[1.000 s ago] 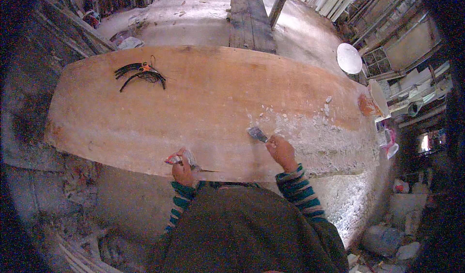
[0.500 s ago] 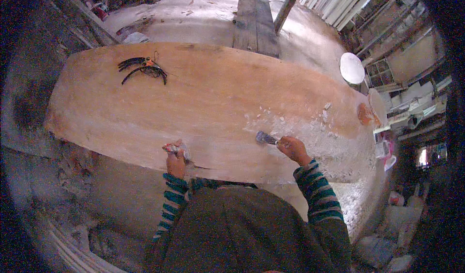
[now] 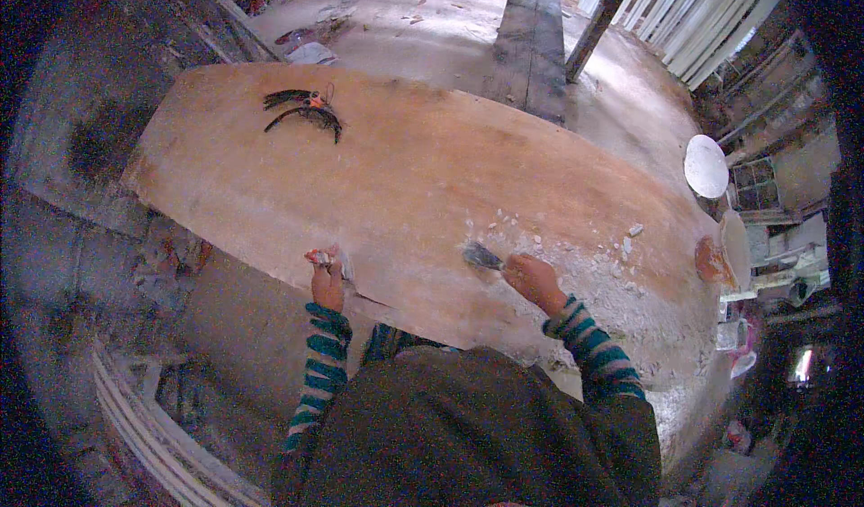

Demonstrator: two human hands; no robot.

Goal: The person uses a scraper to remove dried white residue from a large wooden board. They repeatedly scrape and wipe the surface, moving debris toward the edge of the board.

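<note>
My right hand (image 3: 533, 280) is closed round the handle of a scraper (image 3: 481, 256), its broad grey blade resting on the large wooden board (image 3: 387, 183). White crumbs and dust (image 3: 603, 273) lie around and to the right of that hand. At the near edge of the board, my left hand (image 3: 329, 284) is closed on a small whitish thing with a reddish end (image 3: 318, 257); its kind cannot be made out. A dark crack shows in the board's edge beside this hand.
On the board's far left lies a black curved headband-like object (image 3: 306, 114) with an orange part. Beyond the board a dark plank (image 3: 529, 48) stretches away next to a post (image 3: 601, 26). A white round lid or disc (image 3: 706, 166) stands at the right, near pale containers (image 3: 733, 334).
The view has turned, so the board sits further right and tilted. My right hand has moved the scraper leftward over the board. My left hand keeps its hold near the crack.
</note>
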